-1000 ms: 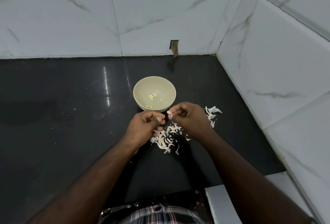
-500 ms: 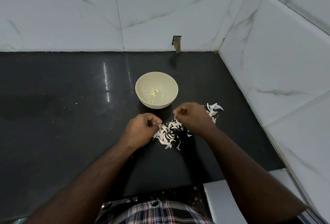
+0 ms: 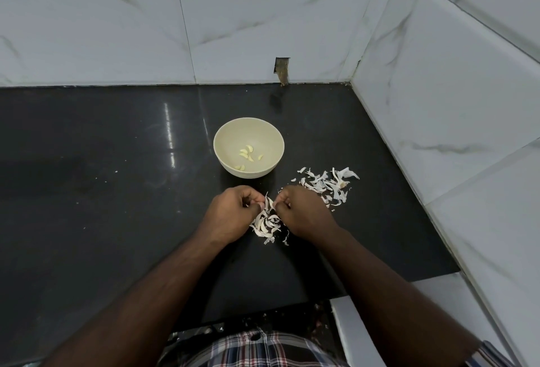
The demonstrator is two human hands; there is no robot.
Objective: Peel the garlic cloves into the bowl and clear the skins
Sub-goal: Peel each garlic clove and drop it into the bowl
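A cream bowl (image 3: 222,135) stands on the black counter with several peeled garlic cloves (image 3: 248,155) in its bottom. Just in front of it lies a heap of white garlic skins (image 3: 267,224), and a second scatter of skins (image 3: 327,183) lies to the right. My left hand (image 3: 233,214) and my right hand (image 3: 305,210) hover side by side over the near heap, fingers curled, knuckles up. A strip of skin (image 3: 268,202) stands up between their fingertips, and both hands pinch at it. What else the curled fingers hold is hidden.
The black counter (image 3: 102,191) runs wide to the left. Marble-tiled walls close the back and the right side, with a small hole (image 3: 282,69) low in the back wall. The counter's front edge is near my checked shirt (image 3: 263,349).
Both hands have drawn back from the bowl's rim and come down onto the near heap of skins. The view has tilted slightly, so the bowl sits higher in the frame.
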